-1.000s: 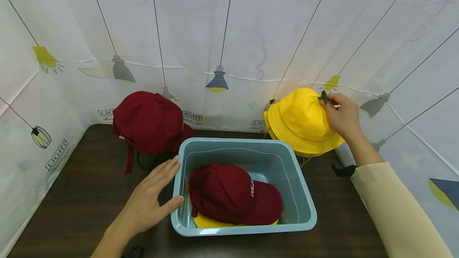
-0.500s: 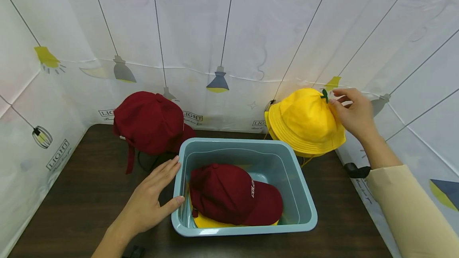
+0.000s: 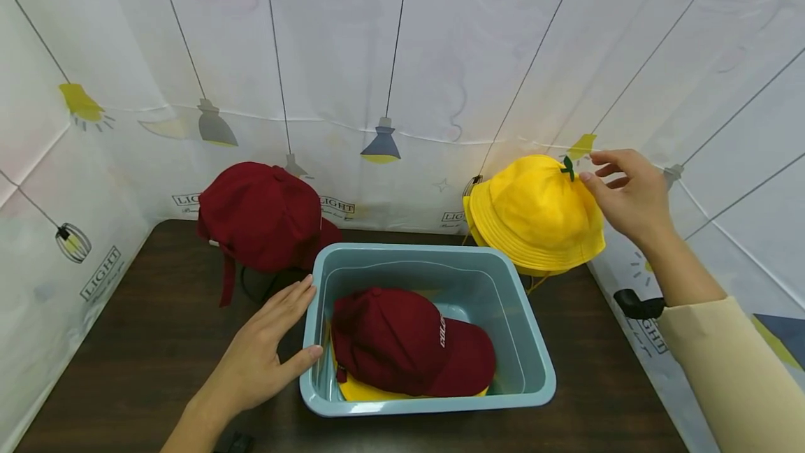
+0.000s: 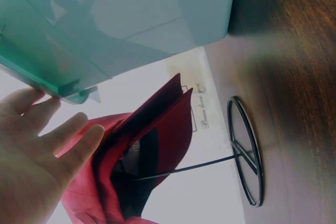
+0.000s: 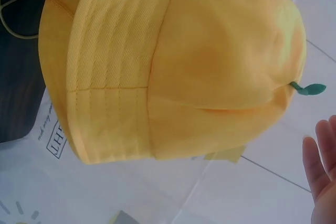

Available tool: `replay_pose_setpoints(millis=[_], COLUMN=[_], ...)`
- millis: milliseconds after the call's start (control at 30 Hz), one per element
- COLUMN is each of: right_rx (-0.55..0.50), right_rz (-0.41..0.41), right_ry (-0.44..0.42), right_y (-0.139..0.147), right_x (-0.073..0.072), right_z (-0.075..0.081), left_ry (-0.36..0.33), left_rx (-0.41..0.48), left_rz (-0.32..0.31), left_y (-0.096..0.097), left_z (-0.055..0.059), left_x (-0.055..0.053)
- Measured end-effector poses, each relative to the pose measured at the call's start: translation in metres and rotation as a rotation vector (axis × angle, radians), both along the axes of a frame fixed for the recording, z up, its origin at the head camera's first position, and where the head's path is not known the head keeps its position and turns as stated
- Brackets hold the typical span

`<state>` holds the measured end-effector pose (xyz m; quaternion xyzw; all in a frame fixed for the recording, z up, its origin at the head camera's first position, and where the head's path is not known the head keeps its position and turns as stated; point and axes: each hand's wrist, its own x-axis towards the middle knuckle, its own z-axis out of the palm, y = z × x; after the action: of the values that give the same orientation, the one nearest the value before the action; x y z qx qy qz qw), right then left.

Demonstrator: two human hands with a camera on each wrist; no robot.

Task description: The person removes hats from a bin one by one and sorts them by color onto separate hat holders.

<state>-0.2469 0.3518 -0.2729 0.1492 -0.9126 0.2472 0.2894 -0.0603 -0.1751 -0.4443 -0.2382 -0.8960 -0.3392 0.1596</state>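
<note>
My left hand [image 3: 264,348] rests with spread fingers against the left rim of a blue-grey plastic bin [image 3: 537,341]. Inside the bin lies a dark red baseball cap [image 3: 390,341] with white lettering, on top of something yellow [image 3: 371,391]. At the back right a yellow bucket hat [image 3: 531,212] with a green sprout [image 3: 568,168] on its crown sits on a stand. Beside that crown is my right hand [image 3: 635,198], fingers loosely bent and holding nothing. In the right wrist view its fingers [image 5: 315,166] are apart from the sprout.
Another dark red cap [image 3: 260,215] hangs on a black wire stand [image 4: 247,153] at the back left, close to the bin. The dark wooden table [image 3: 157,341] meets a white printed curtain [image 3: 314,54] behind.
A second ago my right fingers were at the green sprout; they have let it go and moved off to the right. My left hand and the bin stay in place.
</note>
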Motion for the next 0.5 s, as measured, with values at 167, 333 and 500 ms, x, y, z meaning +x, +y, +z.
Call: replay_pose_setpoints(millis=[167, 333, 500], right_rx=[0.007, 0.043, 0.081], right_rz=[0.019, 0.069, 0.125], right_ry=[-0.017, 0.006, 0.033], right_y=[-0.006, -0.014, -0.018], right_x=[0.006, 0.013, 0.018], right_z=[0.001, 0.001, 0.0], left_ry=[-0.003, 0.003, 0.009], left_rx=[0.004, 0.005, 0.001], left_rz=[0.001, 0.001, 0.001], left_y=[0.0, 0.001, 0.0], left_z=[-0.001, -0.001, 0.0], left_x=[0.001, 0.001, 0.0])
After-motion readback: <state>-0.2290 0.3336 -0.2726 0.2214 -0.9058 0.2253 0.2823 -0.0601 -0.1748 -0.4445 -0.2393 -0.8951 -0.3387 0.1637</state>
